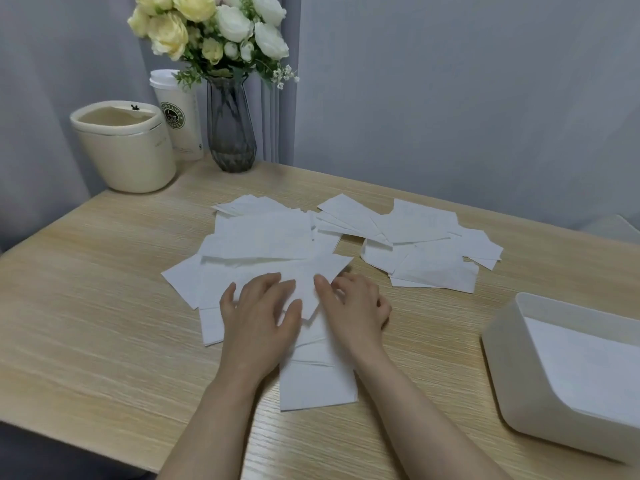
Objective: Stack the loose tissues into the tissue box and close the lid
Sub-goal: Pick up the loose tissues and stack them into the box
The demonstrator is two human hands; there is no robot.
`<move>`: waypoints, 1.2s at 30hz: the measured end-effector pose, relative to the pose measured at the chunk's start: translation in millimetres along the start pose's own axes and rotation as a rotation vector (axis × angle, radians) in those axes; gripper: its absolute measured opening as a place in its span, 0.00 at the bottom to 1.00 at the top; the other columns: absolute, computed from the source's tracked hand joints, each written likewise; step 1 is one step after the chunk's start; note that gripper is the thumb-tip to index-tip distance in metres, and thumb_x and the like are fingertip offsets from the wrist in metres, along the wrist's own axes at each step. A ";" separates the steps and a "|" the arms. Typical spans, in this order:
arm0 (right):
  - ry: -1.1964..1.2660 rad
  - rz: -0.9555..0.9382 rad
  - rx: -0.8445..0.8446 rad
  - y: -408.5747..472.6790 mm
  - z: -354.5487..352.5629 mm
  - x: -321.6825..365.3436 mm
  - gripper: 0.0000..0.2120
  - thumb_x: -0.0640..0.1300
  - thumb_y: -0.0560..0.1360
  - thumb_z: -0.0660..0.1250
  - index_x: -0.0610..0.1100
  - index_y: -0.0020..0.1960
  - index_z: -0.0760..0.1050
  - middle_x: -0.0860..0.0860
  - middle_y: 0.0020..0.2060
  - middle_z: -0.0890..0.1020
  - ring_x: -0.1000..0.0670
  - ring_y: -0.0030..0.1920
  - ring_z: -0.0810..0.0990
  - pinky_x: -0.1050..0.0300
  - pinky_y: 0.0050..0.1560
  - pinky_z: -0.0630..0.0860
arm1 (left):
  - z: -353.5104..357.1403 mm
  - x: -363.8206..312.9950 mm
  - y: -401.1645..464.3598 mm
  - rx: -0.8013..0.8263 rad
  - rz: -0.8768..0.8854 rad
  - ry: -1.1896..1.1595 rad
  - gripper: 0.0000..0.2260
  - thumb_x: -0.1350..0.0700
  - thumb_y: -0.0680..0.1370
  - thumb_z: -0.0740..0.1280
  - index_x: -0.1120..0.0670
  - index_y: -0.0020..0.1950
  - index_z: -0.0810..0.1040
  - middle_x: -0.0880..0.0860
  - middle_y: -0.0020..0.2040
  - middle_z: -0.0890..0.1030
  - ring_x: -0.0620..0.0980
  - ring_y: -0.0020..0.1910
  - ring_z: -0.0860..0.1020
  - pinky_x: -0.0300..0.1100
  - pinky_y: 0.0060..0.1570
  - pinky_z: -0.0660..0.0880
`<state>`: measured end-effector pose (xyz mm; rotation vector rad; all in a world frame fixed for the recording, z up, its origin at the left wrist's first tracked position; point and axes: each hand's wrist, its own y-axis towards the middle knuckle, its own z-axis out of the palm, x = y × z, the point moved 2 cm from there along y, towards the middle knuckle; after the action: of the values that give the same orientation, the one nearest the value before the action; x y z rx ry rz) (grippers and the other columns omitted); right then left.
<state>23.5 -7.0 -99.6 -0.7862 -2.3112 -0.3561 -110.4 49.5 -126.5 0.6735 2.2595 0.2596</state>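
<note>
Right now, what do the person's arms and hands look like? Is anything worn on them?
Both forearms are bare as far as the view shows them; no sleeve reaches into view. The left hand and the right hand wear no gloves, and no watch, bracelet or ring can be seen. The fingernails look short and unpainted, though the picture is slightly blurred.

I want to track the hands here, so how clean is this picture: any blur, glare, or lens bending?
Head view: both the left hand and right hand are slightly motion-smeared; light is soft and even, no glare; the white tissues show little texture; the wide lens bends the table edges.
</note>
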 end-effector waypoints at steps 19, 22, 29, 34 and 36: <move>0.460 0.239 -0.091 -25.4 -60.3 -58.7 0.09 0.37 0.75 0.65 0.48 0.44 0.83 0.47 0.23 0.76 0.52 0.25 0.71 0.58 0.32 0.66 | -4.4 -13.8 -5.6 -0.029 0.168 -0.026 0.19 0.46 0.76 0.57 0.51 0.60 0.80 0.49 0.62 0.78 0.44 0.68 0.68 0.51 0.74 0.45; 0.508 0.296 -0.105 -28.5 -65.7 -64.6 0.08 0.38 0.77 0.65 0.41 0.45 0.83 0.49 0.20 0.72 0.52 0.23 0.67 0.58 0.30 0.63 | -1.6 -28.5 -13.3 -0.029 0.220 -0.100 0.17 0.47 0.77 0.59 0.51 0.61 0.80 0.47 0.64 0.77 0.45 0.69 0.69 0.45 0.70 0.55; 0.841 0.298 -0.051 -43.5 -77.6 -51.1 0.07 0.34 0.79 0.62 0.32 0.49 0.78 0.55 0.18 0.72 0.59 0.17 0.66 0.68 0.19 0.62 | 3.9 -42.8 -21.8 0.097 0.103 -0.230 0.25 0.40 0.77 0.57 0.52 0.69 0.75 0.43 0.60 0.77 0.43 0.57 0.73 0.38 0.59 0.67; 0.962 0.269 0.047 -51.1 -80.9 -36.1 0.07 0.32 0.79 0.61 0.32 0.51 0.77 0.55 0.19 0.75 0.60 0.18 0.71 0.71 0.20 0.65 | -2.3 -44.8 -23.3 0.092 -0.069 -0.461 0.18 0.42 0.80 0.62 0.47 0.67 0.75 0.37 0.50 0.78 0.43 0.45 0.76 0.30 0.45 0.69; 0.935 0.240 0.096 -51.1 -76.9 -34.8 0.06 0.32 0.79 0.61 0.32 0.50 0.77 0.56 0.19 0.74 0.61 0.18 0.70 0.72 0.21 0.64 | -4.3 -43.5 -24.2 0.095 -0.143 -0.551 0.15 0.43 0.79 0.62 0.44 0.64 0.76 0.36 0.48 0.79 0.41 0.48 0.77 0.29 0.47 0.70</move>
<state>51.3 -96.1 -67.8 -0.6444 -1.3378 -0.3911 -97.7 5.8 -106.0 0.5465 1.7843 -0.0982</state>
